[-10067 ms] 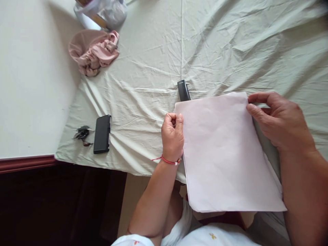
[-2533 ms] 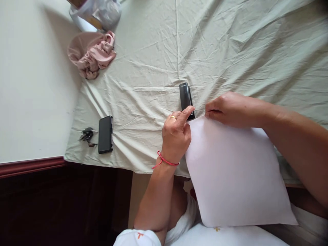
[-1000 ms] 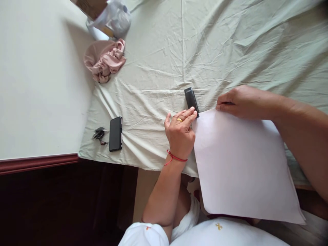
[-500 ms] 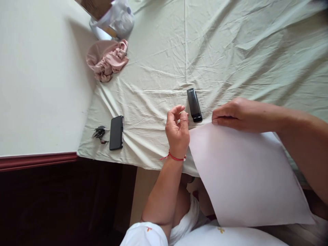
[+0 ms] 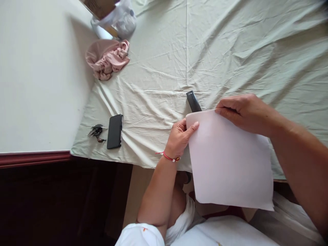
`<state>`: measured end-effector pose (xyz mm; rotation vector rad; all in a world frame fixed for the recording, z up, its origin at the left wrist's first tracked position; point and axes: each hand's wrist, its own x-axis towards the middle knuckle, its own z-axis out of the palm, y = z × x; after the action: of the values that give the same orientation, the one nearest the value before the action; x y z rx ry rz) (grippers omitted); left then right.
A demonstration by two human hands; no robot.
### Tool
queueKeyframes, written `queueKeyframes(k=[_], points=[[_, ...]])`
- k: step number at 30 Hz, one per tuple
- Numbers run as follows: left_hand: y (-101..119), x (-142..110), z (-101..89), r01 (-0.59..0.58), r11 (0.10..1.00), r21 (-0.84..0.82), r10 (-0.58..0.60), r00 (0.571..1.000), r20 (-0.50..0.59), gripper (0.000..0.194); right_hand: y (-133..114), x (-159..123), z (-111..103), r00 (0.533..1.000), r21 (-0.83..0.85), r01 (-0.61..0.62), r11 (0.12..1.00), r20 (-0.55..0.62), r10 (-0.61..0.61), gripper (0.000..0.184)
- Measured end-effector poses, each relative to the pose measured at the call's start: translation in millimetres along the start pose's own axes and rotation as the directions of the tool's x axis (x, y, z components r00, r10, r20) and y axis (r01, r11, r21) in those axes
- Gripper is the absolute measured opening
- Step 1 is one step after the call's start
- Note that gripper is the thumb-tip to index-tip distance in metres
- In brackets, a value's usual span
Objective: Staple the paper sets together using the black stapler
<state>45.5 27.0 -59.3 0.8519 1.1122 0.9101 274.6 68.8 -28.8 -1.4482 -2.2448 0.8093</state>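
White paper [image 5: 232,164] hangs from both hands over the table's near edge; I cannot tell how many sheets it is. My left hand [image 5: 180,136], with a red string bracelet at the wrist, pinches the paper's upper left corner, thumb on top and fingers behind. Along the top edge, my right hand [image 5: 238,111] grips the paper between thumb and curled fingers. Just beyond the paper lies a black stapler [image 5: 193,101], its near end covered by the sheet.
A black phone [image 5: 114,131] lies on the pale green tablecloth [image 5: 153,99], beside a small dark bundle [image 5: 96,132]. Farther back are a crumpled pink cloth [image 5: 107,59], a plastic bag [image 5: 124,22] and a cardboard box [image 5: 101,7]. A white wall [image 5: 38,75] stands at the left.
My left hand has gone from free, half-curled fingers to a grip on the paper's corner. The paper's left corner has risen and now covers part of the stapler.
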Motion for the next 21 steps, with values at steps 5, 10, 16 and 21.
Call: queueKeyframes(k=[5,10,16,21], points=[[0.0,1.1,0.5,0.003,0.998,-0.062,-0.004,1.0,-0.025,0.026,7.9,-27.1,1.7,0.955,0.175,-0.266,0.948,-0.083,0.283,0.034],[-2.3,4.6,2.2,0.02,0.995,-0.102,-0.028,0.997,-0.075,0.028,28.8,-47.5,-0.5,0.842,0.559,-0.398,0.727,-0.092,0.532,0.051],[-4.6,16.4,7.6,-0.011,0.989,-0.146,-0.015,0.985,-0.172,0.036,32.2,-58.7,9.8,0.802,0.81,-0.34,0.477,-0.016,0.597,0.052],[-6.4,19.2,10.9,-0.075,0.987,-0.142,0.044,0.978,-0.206,0.035,31.7,-53.1,31.1,0.79,0.827,-0.295,0.478,-0.07,0.609,0.043]])
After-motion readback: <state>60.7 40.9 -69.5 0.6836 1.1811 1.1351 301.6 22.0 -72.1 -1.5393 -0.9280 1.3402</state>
